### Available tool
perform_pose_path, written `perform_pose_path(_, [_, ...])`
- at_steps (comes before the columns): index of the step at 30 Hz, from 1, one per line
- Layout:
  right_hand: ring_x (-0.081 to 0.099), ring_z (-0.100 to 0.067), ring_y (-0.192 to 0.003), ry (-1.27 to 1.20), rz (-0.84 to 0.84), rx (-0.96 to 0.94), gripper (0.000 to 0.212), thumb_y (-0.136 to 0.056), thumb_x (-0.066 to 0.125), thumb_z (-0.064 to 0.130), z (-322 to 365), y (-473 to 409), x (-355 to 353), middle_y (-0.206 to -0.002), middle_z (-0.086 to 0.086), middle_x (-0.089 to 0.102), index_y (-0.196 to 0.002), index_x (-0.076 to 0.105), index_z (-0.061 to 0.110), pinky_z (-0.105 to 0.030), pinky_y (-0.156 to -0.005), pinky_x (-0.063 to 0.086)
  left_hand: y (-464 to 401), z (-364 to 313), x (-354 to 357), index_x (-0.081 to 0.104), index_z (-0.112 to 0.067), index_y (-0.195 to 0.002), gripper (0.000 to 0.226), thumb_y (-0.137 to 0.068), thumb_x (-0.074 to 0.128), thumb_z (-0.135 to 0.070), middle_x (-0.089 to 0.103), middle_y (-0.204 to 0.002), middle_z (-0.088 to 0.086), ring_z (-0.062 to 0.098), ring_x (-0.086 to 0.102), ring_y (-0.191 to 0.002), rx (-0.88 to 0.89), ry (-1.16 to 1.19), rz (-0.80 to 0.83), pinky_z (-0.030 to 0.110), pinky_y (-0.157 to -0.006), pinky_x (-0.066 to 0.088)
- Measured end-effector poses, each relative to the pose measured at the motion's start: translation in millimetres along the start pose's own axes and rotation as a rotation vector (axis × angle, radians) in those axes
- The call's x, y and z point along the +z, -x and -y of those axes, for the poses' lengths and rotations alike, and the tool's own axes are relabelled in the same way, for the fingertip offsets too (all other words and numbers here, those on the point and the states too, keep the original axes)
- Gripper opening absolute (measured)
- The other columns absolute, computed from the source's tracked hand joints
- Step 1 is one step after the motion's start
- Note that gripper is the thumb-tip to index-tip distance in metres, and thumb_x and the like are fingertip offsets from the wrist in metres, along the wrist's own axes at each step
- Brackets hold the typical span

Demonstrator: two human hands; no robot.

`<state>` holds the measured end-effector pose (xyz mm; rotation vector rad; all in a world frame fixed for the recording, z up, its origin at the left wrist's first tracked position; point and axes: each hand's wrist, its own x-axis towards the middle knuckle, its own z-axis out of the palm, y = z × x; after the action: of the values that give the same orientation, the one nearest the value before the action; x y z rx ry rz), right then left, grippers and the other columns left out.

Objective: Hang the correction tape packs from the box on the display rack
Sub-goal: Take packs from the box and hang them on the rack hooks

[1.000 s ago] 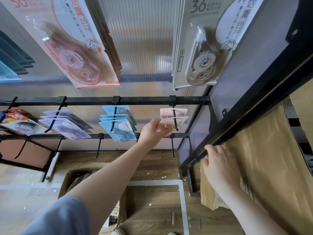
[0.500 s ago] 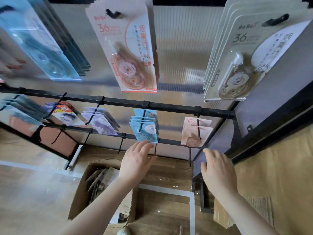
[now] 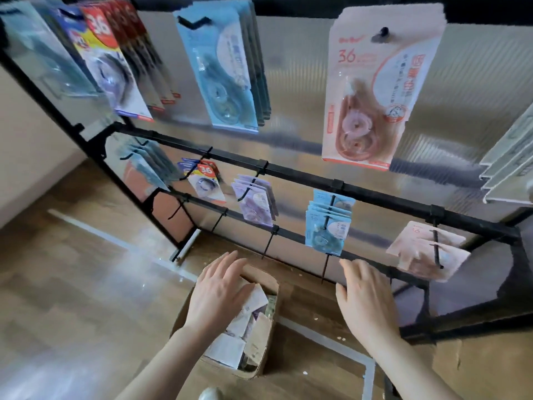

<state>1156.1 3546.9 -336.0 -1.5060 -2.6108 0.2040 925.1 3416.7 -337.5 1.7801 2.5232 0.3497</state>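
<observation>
My left hand [image 3: 219, 293] hovers, fingers spread, over the box [image 3: 261, 350] of packs; right hand [image 3: 364, 301] fingers relaxed, empty, near the rack [image 3: 375, 194].

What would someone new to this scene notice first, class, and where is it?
Probably the big pink correction tape pack hanging on the upper right of the black display rack, with blue packs to its left. Next, the two bare hands low in the middle: the left hand open over the cardboard box of packs on the floor, the right hand open beside the bottom bar.
</observation>
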Motion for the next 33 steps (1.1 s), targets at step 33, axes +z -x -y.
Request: perform_pose_path(33, [0.067, -0.026, -0.081, -0.04, -0.083, -0.162, 0.052, -0.055, 0.088, 0.017, 199, -49, 108, -0.093, -0.01, 0.066, -0.102, 0.067, 0.009, -0.036, -0.066, 0.056, 19, 197, 11, 0.049, -0.023, -0.124, 0.051, -0.086, 0.039, -0.055, 0.06, -0.131, 0.007, 0.025, 0.058, -0.12, -0.063, -0.003, 0.021, 0.043, -0.097, 0.046])
